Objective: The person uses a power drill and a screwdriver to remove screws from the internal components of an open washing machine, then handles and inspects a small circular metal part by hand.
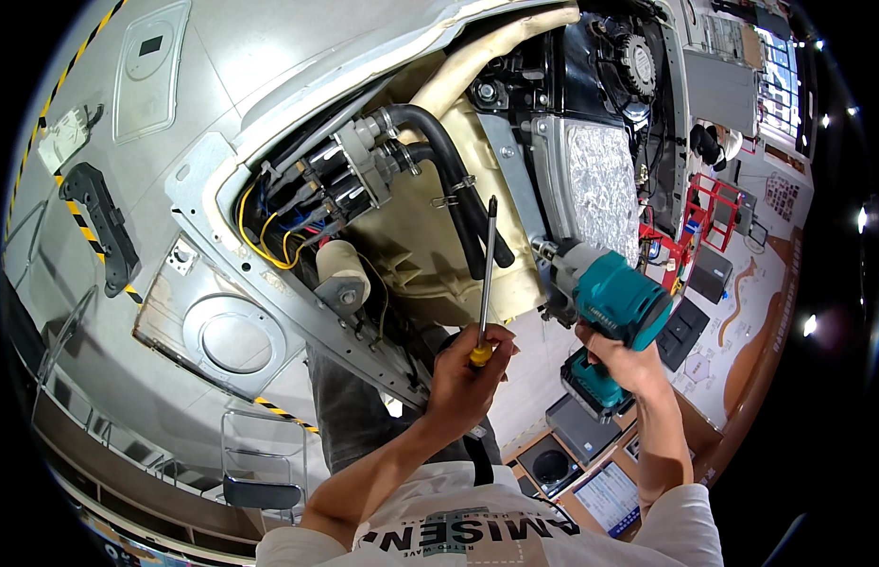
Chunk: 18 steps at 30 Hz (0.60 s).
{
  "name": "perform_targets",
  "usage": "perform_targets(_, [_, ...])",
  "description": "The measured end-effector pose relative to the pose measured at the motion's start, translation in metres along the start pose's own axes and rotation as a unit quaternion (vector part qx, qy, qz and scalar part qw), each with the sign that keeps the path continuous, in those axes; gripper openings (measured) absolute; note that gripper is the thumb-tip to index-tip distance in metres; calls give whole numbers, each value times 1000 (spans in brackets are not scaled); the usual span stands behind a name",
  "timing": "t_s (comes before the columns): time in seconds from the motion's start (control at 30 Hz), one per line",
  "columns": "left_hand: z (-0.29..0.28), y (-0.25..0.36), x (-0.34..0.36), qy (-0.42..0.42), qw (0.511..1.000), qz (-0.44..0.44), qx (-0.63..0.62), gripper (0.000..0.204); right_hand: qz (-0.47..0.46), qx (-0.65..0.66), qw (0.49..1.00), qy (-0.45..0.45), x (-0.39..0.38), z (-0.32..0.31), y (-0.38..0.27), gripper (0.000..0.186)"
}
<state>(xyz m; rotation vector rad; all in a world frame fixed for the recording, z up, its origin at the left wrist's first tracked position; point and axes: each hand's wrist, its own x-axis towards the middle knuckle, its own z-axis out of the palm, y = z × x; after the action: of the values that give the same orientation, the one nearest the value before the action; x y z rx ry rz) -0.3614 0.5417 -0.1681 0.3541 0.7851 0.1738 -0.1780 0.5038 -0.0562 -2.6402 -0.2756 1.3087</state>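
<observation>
My left hand [468,375] is closed around the yellow handle of a long-shafted screwdriver [487,274], its tip pointing away from me beside two black rubber hoses [451,170]. In my right hand [614,357] is a teal cordless impact wrench [621,295], gripped by its handle with the battery at the bottom. The wrench's socket end reaches to the lower end of a grey metal bracket [511,170]; whether it touches a bolt there I cannot tell. Both hands are over an opened vehicle body with a cream-coloured inner shell [416,227]. Metal hose clamps sit on the hoses.
Yellow wires [255,231] and a metal valve block [359,161] lie left of the hoses. A foil-covered panel [600,184] is on the right. The grey body rail [302,307] runs close to my left arm. A chair [260,487] stands behind on the left.
</observation>
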Motion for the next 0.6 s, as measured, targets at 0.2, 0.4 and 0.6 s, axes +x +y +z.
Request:
perform_targets(0.2, [-1, 0, 0, -4, 1000, -3, -18, 10, -51, 25, 998, 31, -10, 6, 4, 10])
perform_targets(0.4, [-1, 2, 0, -9, 1000, -3, -23, 12, 48, 73, 996, 26, -9, 2, -6, 7])
perform_targets(0.6, [-2, 2, 0, -8, 1000, 2, -16, 12, 42, 67, 997, 19, -9, 2, -3, 17])
